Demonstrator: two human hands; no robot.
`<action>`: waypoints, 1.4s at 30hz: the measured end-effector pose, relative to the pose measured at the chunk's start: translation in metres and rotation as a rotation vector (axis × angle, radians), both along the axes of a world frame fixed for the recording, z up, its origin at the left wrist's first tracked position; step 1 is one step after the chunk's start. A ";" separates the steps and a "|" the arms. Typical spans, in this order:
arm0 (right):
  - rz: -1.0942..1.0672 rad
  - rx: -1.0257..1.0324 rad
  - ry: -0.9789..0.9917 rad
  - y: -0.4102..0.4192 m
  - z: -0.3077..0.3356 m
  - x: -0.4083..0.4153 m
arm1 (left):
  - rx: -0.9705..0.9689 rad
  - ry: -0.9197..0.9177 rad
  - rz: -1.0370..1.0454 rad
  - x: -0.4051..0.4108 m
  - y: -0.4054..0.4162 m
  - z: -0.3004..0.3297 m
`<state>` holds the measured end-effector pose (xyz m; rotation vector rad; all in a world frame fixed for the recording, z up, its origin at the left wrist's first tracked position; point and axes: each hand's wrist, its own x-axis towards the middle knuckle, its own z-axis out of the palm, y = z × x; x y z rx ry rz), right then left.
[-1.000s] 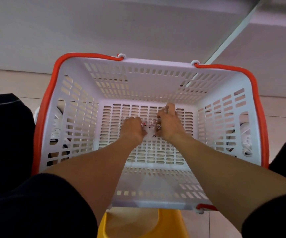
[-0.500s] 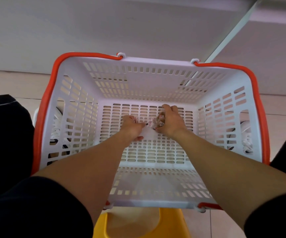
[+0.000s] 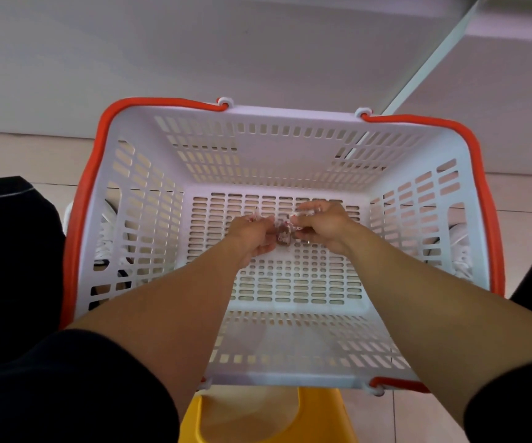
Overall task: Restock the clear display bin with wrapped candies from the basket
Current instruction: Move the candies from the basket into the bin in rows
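Note:
A white slotted basket [image 3: 290, 135] with orange handles stands below me, its floor nearly bare. Both my hands are down at the middle of the floor. My left hand [image 3: 251, 233] is curled around clear-wrapped candies, a wrapper end poking out above its knuckles. My right hand [image 3: 320, 223] also grips wrapped candies, and a brownish candy in clear wrap [image 3: 283, 234] shows between the two hands. The clear display bin is out of view.
A yellow stool [image 3: 258, 420] sits under the basket's near edge. White sneakers show through the basket's left [image 3: 108, 238] and right [image 3: 461, 251] walls. A white cabinet front [image 3: 194, 52] rises behind the basket on a tiled floor.
Both hands have gathered the candies off the basket floor and lifted slightly, fingers closing around them. The view has shifted a little.

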<state>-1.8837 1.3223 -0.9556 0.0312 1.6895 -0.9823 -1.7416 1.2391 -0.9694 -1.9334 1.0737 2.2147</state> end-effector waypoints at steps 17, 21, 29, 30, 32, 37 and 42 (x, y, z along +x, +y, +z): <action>-0.021 -0.092 0.025 0.001 0.001 0.003 | 0.328 0.187 0.128 0.008 -0.008 0.005; 0.240 -0.117 -0.165 0.001 0.009 0.000 | 0.301 0.241 0.135 0.009 -0.014 0.009; 0.154 -0.155 -0.252 -0.005 0.011 0.008 | 0.214 0.325 0.047 0.004 -0.014 0.011; 0.107 -0.158 -0.265 -0.006 0.009 0.008 | 0.220 0.344 0.036 0.003 -0.013 0.011; 0.000 -0.179 -0.292 -0.006 0.006 0.008 | 0.233 0.374 -0.043 0.002 -0.011 0.013; 0.160 -0.193 -0.184 -0.003 0.005 0.006 | 0.279 0.364 -0.052 0.005 -0.005 0.009; 0.226 -0.096 0.087 -0.008 0.003 -0.001 | 0.284 0.284 -0.021 0.012 -0.004 0.002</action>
